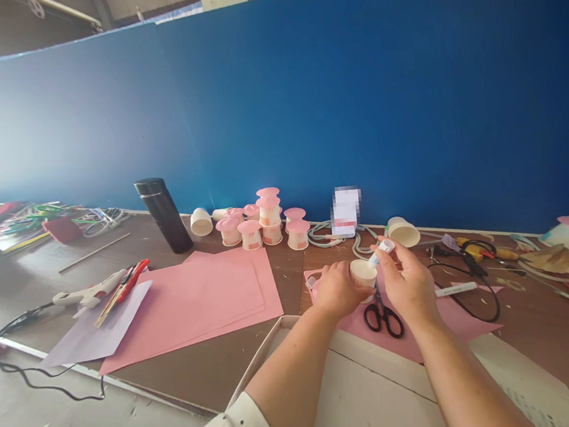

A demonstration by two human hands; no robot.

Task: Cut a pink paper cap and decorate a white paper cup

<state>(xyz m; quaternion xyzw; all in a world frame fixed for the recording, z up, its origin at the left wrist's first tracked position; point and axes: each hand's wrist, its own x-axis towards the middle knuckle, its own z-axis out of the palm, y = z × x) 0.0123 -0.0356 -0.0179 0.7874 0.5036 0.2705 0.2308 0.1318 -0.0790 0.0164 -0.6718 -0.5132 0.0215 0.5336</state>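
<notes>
My left hand (338,290) is closed around a small white paper cup (363,272), its round end tilted towards me. My right hand (410,282) grips a white glue stick (383,251), its tip at the cup's edge; whether it touches cannot be made out. Just below the cup, black-handled scissors (384,321) lie on pink paper (453,318). Beyond my hands stand several paper cups with pink round tops (297,233) and reddish window and door shapes, some stacked. Another white paper cup (403,232) lies on its side behind my right hand.
Left of my hands are pink sheets (212,293), a purple sheet (105,329), a glue gun (92,290) and a red utility knife (126,287). A black flask (164,214) stands near the blue partition (305,105). A shallow box (364,392) lies under my forearms. Cables (468,264) clutter the right.
</notes>
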